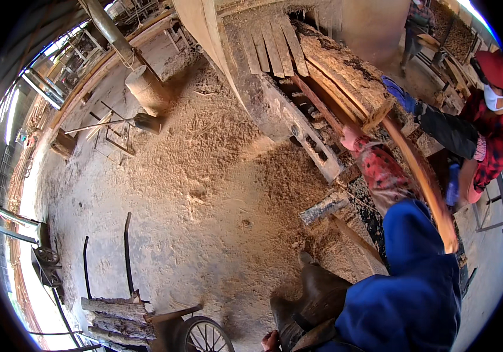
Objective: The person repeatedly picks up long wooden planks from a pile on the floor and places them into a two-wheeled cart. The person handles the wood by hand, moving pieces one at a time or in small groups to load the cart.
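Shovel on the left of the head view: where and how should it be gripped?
Grip the shovel by its slim handle, probably from the left end: the handle is long and runs leftward, so that end lies farthest from the wide dark blade.

Left hand partly below lower edge

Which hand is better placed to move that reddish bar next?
Probably the right hand: its arm reaches out and it is right at the near end of the reddish bar. The left hand is low at the picture's bottom edge, well away from the bar.
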The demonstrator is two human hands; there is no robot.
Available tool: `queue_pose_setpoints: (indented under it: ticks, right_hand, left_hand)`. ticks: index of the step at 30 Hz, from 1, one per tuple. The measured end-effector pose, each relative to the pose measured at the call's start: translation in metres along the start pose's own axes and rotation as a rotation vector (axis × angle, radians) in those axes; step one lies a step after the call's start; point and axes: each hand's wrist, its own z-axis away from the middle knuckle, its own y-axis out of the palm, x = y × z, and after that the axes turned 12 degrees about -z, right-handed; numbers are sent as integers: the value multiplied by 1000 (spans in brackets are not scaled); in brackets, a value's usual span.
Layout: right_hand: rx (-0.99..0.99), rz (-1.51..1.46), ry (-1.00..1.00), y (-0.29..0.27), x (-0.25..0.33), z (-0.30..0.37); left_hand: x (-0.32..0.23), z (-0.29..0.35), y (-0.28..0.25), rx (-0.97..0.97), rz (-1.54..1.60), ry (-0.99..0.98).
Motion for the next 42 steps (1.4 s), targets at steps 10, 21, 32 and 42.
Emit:
queue_pose_setpoints:
  ticks: [10,21,32,42]
  right_hand:
    - [208,-248,147,-77,41,213]
    - [224,-426,297,-139,180,458]
    - [242,-854,500,-71,299,580]
    - [483,-1245,830,-74,324,601]
  left_hand:
    - [-55,30,-51,25,238,-92]
    - [21,5,-140,84,285,-3]
    - [-123,44,-42,459,23,418]
    - [-187,84,107,288,-133,599]
